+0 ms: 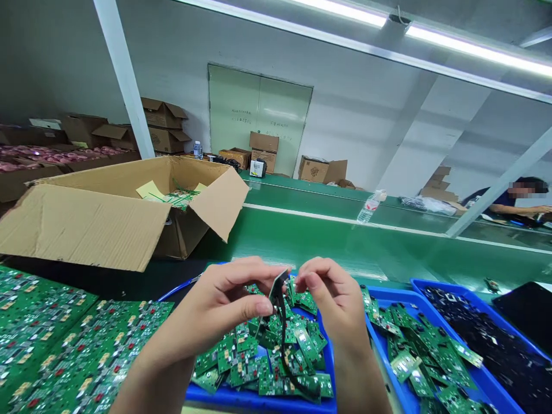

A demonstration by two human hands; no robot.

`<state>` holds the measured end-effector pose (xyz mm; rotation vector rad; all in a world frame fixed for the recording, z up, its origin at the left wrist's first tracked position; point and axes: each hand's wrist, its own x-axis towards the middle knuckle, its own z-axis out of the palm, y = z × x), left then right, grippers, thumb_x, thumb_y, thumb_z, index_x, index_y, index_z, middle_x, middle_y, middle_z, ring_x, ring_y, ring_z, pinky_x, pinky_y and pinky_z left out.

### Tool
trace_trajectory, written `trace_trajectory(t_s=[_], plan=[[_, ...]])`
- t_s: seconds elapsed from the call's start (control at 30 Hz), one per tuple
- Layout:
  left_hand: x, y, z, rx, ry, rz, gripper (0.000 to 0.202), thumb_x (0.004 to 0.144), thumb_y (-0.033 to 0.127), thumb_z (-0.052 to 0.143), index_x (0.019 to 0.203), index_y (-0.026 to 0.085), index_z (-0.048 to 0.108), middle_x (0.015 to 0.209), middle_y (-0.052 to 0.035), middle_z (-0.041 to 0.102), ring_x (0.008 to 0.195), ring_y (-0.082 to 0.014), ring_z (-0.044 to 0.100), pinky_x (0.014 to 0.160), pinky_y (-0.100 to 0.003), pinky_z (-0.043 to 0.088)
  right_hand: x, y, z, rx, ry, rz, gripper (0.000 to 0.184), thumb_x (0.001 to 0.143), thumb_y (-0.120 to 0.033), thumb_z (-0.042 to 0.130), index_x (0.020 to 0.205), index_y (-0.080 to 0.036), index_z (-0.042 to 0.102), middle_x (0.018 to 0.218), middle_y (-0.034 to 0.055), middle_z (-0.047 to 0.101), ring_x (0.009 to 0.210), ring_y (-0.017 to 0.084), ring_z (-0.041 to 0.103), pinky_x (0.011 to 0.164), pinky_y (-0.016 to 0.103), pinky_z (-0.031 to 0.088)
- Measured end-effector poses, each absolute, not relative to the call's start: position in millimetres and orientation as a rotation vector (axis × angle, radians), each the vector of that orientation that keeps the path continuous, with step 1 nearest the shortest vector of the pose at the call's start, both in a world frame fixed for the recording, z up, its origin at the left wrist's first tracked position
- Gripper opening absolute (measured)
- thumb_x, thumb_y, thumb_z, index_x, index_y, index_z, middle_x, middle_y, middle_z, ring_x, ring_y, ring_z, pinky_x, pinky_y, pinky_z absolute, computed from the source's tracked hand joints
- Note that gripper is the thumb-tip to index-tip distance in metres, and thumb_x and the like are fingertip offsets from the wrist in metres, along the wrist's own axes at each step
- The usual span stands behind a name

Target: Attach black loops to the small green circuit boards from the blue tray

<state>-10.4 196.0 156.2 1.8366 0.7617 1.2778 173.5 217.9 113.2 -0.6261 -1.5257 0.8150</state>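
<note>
My left hand [224, 299] and my right hand [332, 299] are raised together over a blue tray [259, 401] heaped with several small green circuit boards [276, 356]. Both hands pinch one small circuit board [279, 283], held edge-on between the fingertips. A black wire [283, 339] hangs down from it into the tray. My left thumb and fingers grip the board's left side. The right fingers close on its right edge.
A second blue tray [487, 382] of green boards and a third holding dark parts [483, 328] lie to the right. Large green board panels [64, 339] lie at left. An open cardboard box [107, 218] stands behind. A green conveyor [345, 241] carries a water bottle [368, 208]. Another person [513, 198] sits far right.
</note>
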Motion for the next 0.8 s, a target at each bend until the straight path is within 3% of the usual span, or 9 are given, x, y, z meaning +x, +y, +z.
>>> trace_trajectory(t_s=[0.27,0.47,0.8], plan=[[-2,207,147,1.716,0.823,1.400,0.027,0.073,0.031,0.077,0.098,0.022,0.076,0.091,-0.0072,0.064,0.073,-0.0132,0.062,0.055,-0.017,0.055,161,203,116,-0.683,-1.695,0.451,0.015,0.090,-0.022,0.056,0.101,-0.021,0.066,0.087,0.0050,0.067,0.079,0.016,0.062,0.066,0.027,0.052],[0,208,142,1.726,0.854,1.437,0.029,0.074,0.022,0.075,0.104,0.025,0.074,0.093,-0.0049,0.063,0.079,-0.0131,0.064,0.067,-0.020,0.058,154,203,115,-0.708,-1.667,0.275,0.009,0.087,-0.014,0.057,0.084,-0.019,0.064,0.078,0.0025,0.064,0.072,0.014,0.061,0.065,0.026,0.049],[2,206,146,1.656,0.734,1.364,0.024,0.076,0.019,0.073,0.099,0.023,0.075,0.088,-0.0049,0.064,0.077,-0.0130,0.061,0.062,-0.018,0.055,161,203,116,-0.749,-1.663,0.393,0.015,0.088,-0.018,0.053,0.073,-0.019,0.054,0.067,-0.0006,0.058,0.063,0.012,0.054,0.059,0.024,0.043]])
